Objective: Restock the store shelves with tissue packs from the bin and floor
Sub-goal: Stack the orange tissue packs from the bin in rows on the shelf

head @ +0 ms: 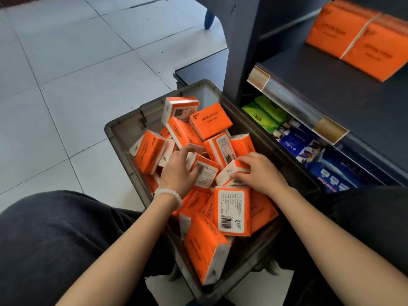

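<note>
Both hands in bin (123, 129), centre frame: left hand (180, 167) and right hand (259, 173) each closed round tissue pack (206, 171); looked light, squashy, slick-wrapped — best gripped across short sides.

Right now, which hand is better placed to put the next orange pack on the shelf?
Probably the right hand. It rests on an orange pack on the bin's shelf side, nearest the shelf with two stocked packs. The left hand grips a pack farther away.
</note>
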Demonstrator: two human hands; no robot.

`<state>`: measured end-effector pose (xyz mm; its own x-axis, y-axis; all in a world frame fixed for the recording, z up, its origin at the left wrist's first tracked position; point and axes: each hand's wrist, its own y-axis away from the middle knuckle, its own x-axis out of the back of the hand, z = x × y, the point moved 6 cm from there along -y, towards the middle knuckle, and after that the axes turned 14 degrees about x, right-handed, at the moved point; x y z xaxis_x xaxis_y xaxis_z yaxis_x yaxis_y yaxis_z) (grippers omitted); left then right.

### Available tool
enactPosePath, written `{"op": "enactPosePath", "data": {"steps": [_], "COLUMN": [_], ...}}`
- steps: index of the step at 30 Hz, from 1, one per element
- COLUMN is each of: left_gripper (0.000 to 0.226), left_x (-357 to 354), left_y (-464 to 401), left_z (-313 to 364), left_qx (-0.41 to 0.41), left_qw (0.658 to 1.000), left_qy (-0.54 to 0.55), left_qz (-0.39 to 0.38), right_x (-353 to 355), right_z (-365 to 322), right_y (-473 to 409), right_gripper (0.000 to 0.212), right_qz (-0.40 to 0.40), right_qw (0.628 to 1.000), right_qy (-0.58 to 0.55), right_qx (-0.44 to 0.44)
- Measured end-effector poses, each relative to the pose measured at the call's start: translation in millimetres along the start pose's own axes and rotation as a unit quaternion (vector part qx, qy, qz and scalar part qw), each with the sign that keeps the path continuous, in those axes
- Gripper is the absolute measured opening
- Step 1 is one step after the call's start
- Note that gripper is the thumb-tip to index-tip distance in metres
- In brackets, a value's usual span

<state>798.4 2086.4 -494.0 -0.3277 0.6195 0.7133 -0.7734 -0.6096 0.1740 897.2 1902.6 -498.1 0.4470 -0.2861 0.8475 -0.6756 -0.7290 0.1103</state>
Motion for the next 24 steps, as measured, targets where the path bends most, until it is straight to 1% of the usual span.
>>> {"op": "enactPosePath", "data": {"steps": [2,4,6,8,10,14,17,20,24], "left_gripper": [0.034,0.038,0.035,0.028,0.025,0.024,0.023,0.022,0.024], "left_x": [11.2,22.7,34.6,44.9,51.5,51.9,42.5,27.1,-3.3], "left_y": [4.2,7.7,13.7,18.6,23.5,30.1,34.3,35.9,39.5], "left_z": [13.0,23.5,39.2,59.2,87.6,162.0,218.5,265.4,316.7], "left_qx": [-0.033,-0.039,-0.05,-0.072,-0.099,-0.171,-0.21,-0.244,-0.266], "left_qw": [0.999,0.999,0.998,0.995,0.992,0.981,0.974,0.966,0.96], "left_qy": [-0.006,-0.004,0.014,0.047,0.059,0.062,0.072,0.08,0.088], "left_qz": [0.013,0.027,0.039,0.048,0.052,0.063,0.047,0.039,0.02], "right_x": [18.2,36.1,57.3,82.4,114.9,191.7,247.4,287.8,317.5], "right_z": [-6.7,-12.8,-17.7,-20.3,-20.9,-13.4,1.1,19.1,53.2], "right_y": [6.5,13.3,23.0,33.6,48.1,79.9,106.6,132.6,160.5], "right_gripper": [0.058,0.054,0.051,0.054,0.057,0.051,0.051,0.052,0.055], "right_qz": [0.044,0.077,0.114,0.157,0.197,0.275,0.324,0.359,0.353], "right_qw": [0.999,0.997,0.993,0.987,0.98,0.96,0.945,0.93,0.924], "right_qy": [-0.008,-0.008,-0.008,-0.013,-0.005,0.031,0.047,0.077,0.134], "right_qx": [0.008,0.018,0.027,0.034,0.034,0.034,0.009,-0.013,-0.06]}}
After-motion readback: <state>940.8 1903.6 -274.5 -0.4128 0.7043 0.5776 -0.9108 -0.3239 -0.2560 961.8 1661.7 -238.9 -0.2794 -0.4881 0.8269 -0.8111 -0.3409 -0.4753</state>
